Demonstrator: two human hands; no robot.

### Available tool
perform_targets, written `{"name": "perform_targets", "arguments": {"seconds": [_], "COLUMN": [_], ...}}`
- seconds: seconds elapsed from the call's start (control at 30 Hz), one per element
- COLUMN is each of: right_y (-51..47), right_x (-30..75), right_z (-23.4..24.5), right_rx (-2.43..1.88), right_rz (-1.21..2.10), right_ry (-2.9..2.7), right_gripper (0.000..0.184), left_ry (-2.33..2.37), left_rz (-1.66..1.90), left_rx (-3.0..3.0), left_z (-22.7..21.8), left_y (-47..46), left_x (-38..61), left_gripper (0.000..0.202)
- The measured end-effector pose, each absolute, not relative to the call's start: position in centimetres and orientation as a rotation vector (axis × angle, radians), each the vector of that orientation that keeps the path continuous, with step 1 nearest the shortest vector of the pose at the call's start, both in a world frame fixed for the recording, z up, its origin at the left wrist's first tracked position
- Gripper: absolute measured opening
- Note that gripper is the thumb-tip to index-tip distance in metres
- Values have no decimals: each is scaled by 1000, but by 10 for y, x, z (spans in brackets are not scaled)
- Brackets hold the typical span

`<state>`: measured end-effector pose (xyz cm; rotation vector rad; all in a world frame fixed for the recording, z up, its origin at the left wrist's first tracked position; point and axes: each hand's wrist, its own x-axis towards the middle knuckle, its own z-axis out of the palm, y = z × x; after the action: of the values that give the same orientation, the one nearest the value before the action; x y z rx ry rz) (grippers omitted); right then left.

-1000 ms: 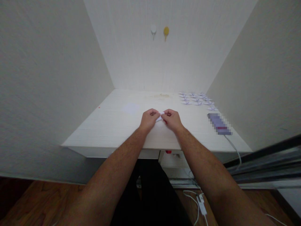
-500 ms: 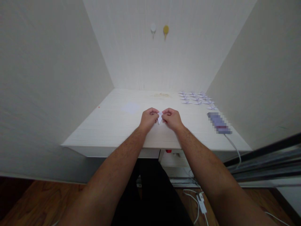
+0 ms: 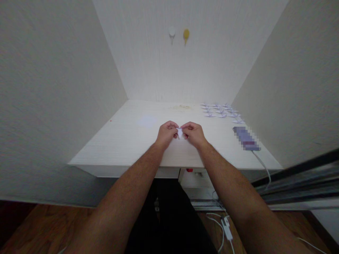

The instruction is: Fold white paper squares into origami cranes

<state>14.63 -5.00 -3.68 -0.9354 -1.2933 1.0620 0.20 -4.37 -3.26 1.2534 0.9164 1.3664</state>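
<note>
A small folded piece of pale paper (image 3: 179,133) is pinched between my two hands, just above the white desktop, its pointed end toward me. My left hand (image 3: 167,133) grips its left edge between thumb and fingers. On the opposite edge my right hand (image 3: 192,133) holds it the same way, fingertips close to those of the left. Parts of the paper are covered by the fingers. Several folded paper cranes (image 3: 222,111) stand in rows at the desk's back right.
A blurred-out phone (image 3: 247,138) with a white cable (image 3: 262,162) lies at the right of the white desk (image 3: 119,141). Walls enclose the desk on three sides. Two hooks, one white (image 3: 172,31) and one yellow (image 3: 186,34), are on the back wall. A power strip (image 3: 226,228) rests below.
The fingertips have come closer together along the paper's top edge, and the paper looks slightly changed in shape. Both hands stay in nearly the same spot.
</note>
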Motion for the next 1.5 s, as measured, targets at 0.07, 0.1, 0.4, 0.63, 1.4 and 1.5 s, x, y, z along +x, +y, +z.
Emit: {"name": "perform_targets", "arguments": {"seconds": [0.07,0.1,0.4,0.63,1.4,1.5], "right_y": [-50,-51,-53,-53,-54,-54], "right_x": [146,146,147,148,143,143], "right_z": [-36,-36,-32,-30,-29,-29], "right_rx": [-923,-910,-932,-952,-1098,-1107], "right_rz": [1063,1067,1101,1113,1055,1041], "right_ry": [-1302,-1305,-1351,-1328,-1234,-1250], "right_gripper": [10,10,11,12,16,14], "left_ry": [917,912,918,931,1002,1001], "left_rz": [1379,1385,1380,1375,1422,1420], "left_rx": [1257,1253,1176,1162,1286,1296], "left_z": [-33,-33,-29,-28,-30,-31], "left_y": [-44,-44,-45,-47,-45,-44], "left_x": [2,2,3,2,4,3], "left_gripper": [14,14,12,12,18,19]}}
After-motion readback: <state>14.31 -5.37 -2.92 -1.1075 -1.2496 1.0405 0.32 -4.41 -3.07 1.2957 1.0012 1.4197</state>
